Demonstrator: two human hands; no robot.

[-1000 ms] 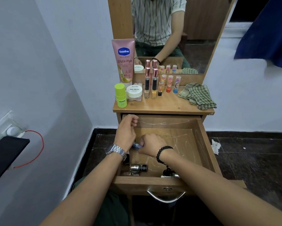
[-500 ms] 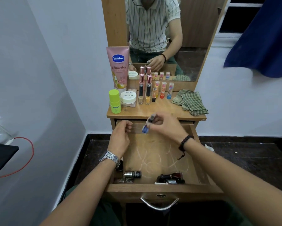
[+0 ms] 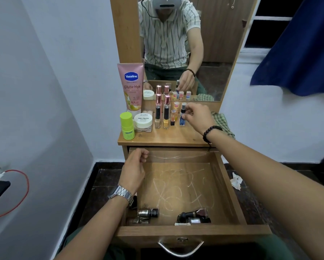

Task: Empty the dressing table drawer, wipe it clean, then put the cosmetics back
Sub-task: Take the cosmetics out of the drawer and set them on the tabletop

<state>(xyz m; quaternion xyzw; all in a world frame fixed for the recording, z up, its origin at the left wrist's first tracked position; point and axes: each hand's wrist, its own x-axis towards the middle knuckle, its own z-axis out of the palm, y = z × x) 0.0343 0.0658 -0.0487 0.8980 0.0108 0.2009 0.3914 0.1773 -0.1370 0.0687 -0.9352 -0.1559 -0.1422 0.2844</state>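
On the desk top, right hand [image 3: 198, 117] pinches a small blue bottle [image 3: 182, 119] upright beside the other cosmetics, left hand [image 3: 135, 164] loosely curled, empty, at the drawer [image 3: 230, 186] edge; bottle likely light, glassy, slippery, best gripped mid-body.

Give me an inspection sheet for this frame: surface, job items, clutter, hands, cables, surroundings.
Surface: wooden dressing table top, crowded at the back; open drawer scribbled with white marks.
Job's things: blue bottle being stood among upright bottles; Vaseline tube, green stick, nail polish jar; small bottles lying at the drawer front.
Clutter: checked cloth; crumpled paper on the floor.
Hands: right hand pinches the blue bottle; left hand loosely curled at the drawer's back left corner, holding nothing.
Cables: red cable by the left wall.
Surroundings: mirror, blue fabric.
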